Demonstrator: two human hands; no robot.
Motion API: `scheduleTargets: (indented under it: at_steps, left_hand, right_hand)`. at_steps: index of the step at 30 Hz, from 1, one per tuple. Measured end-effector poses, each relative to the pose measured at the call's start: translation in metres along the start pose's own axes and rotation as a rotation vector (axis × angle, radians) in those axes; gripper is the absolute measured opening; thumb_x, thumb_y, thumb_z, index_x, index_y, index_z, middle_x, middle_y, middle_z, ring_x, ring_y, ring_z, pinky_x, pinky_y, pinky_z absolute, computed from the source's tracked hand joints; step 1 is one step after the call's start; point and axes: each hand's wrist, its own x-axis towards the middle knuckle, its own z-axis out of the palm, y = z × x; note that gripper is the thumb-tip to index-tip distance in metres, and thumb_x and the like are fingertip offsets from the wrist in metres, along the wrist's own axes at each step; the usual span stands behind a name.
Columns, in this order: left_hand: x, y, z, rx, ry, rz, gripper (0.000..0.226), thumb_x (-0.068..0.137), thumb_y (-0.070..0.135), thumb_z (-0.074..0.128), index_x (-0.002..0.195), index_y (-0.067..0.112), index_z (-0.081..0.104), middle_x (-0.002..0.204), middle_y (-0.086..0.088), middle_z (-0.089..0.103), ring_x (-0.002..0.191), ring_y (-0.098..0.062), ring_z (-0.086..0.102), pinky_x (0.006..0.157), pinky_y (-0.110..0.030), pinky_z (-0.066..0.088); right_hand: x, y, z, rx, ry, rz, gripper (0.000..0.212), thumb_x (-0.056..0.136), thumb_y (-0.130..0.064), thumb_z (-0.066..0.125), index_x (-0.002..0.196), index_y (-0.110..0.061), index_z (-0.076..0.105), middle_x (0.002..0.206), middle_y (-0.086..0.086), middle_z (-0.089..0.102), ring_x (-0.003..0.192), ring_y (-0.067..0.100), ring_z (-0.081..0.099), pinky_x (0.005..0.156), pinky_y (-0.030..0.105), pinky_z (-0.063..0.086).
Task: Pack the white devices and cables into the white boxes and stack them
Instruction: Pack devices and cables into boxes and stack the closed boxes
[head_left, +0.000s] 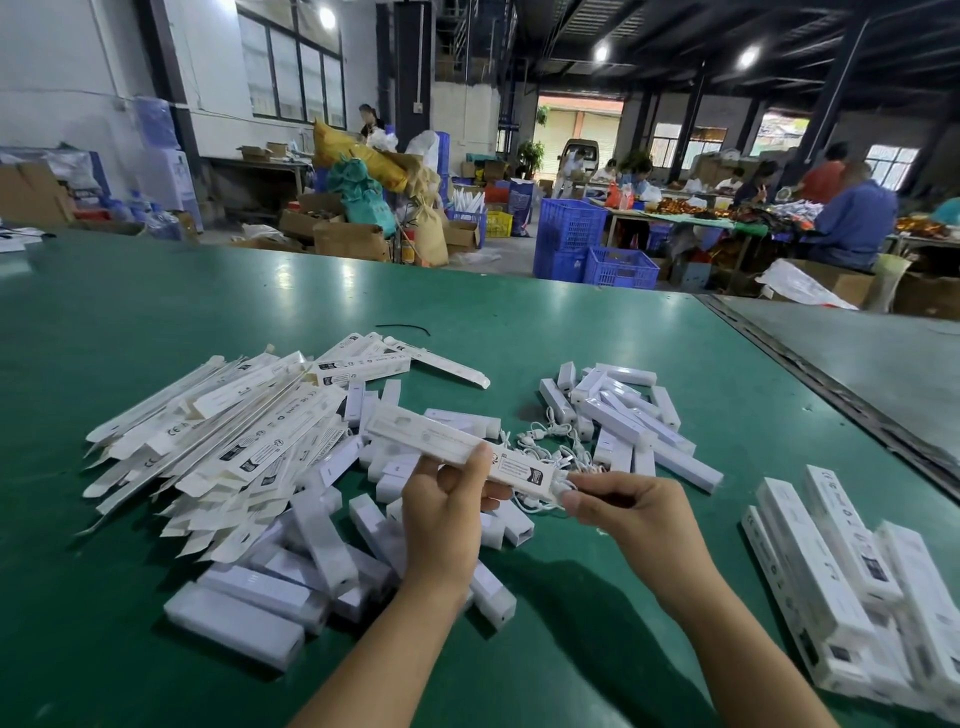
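Both hands on one long white box (436, 436), held just above the green surface (571, 649).

The left hand (447, 519) grips the box around its middle, thumb on top and fingers (498, 491) curled underneath. The right hand (628, 514) pinches the box's near end between thumb and fingertips. A white cable (532, 505) loops out just below that end; whether it's going inside, I cannot tell. The box sits tilted, far end pointing up-left over the clutter. On the left lies a heap of flat boxes (234, 431), and loose devices (311, 561) are piled below it. More devices (623, 415) lie beyond the hands, with tangled cables (545, 436) beside them. On the right, packed boxes (831, 571) lie stacked side by side near the surface's edge.
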Motion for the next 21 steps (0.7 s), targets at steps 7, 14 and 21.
scheduleTargets:
  at_steps: [7,14,21]
  left_hand:
    - [-0.0052,-0.0024,0.0030,-0.007,-0.106,0.006,0.004,0.092,0.014,0.067,0.095,0.017,0.069,0.086,-0.004,0.077,0.076,-0.020,0.074,0.062,-0.021,0.056]
    - [-0.0012,-0.0042,0.0006,-0.011,-0.064,-0.028,0.007,0.094,0.016,0.065,0.100,0.013,0.069,0.084,-0.005,0.078,0.074,-0.021,0.075,0.059,-0.022,0.056]
    - [-0.0004,-0.0014,0.0012,-0.079,-0.079,-0.077,0.008,0.095,0.014,0.064,0.098,0.008,0.068,0.079,-0.010,0.076,0.066,-0.019,0.072,0.056,-0.023,0.055]
  right_hand:
    - [-0.0010,-0.0014,0.0008,0.222,-0.008,0.105,0.041,0.058,-0.018,0.086,0.088,0.002,0.066,0.070,0.010,0.069,0.060,0.015,0.064,0.058,0.018,0.052]
    - [-0.0013,0.0003,0.0092,0.482,-0.050,0.233,0.024,0.074,-0.005,0.073,0.092,0.010,0.067,0.073,0.015,0.070,0.059,0.015,0.066,0.055,0.017,0.054]
    - [-0.0008,-0.0029,0.0088,0.475,-0.073,0.237,0.034,0.069,-0.002,0.074,0.101,0.002,0.065,0.073,0.012,0.070,0.056,0.016,0.064,0.052,0.019,0.054]
